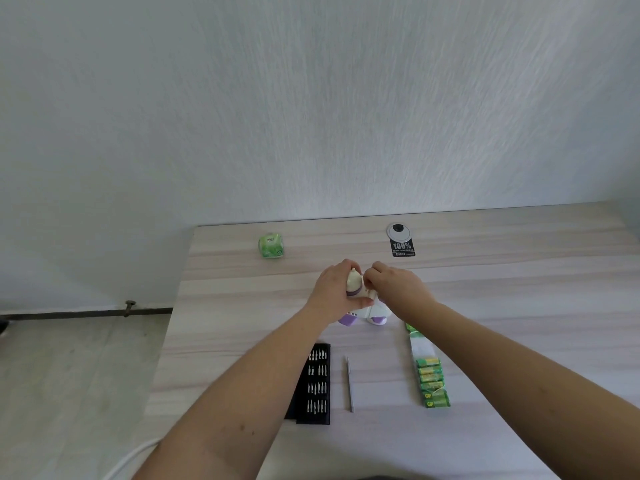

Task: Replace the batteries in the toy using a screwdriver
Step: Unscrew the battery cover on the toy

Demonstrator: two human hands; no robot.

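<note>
Toy (360, 299) mid-surface, both hands on it.
L to R: bit case (313, 384), screwdriver (349, 384) lying untouched, batteries (433, 382). Our left hand (334, 292) wraps the toy's body; right hand (394, 287) pinches its top edge. We'd guess light, stiff, slick plastic, so hold the body w/ care, not the thin bits.

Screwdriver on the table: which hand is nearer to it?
Neither clearly. The screwdriver lies untouched between the forearms. The left hand and right hand are both beyond it, gripping the toy.
</note>
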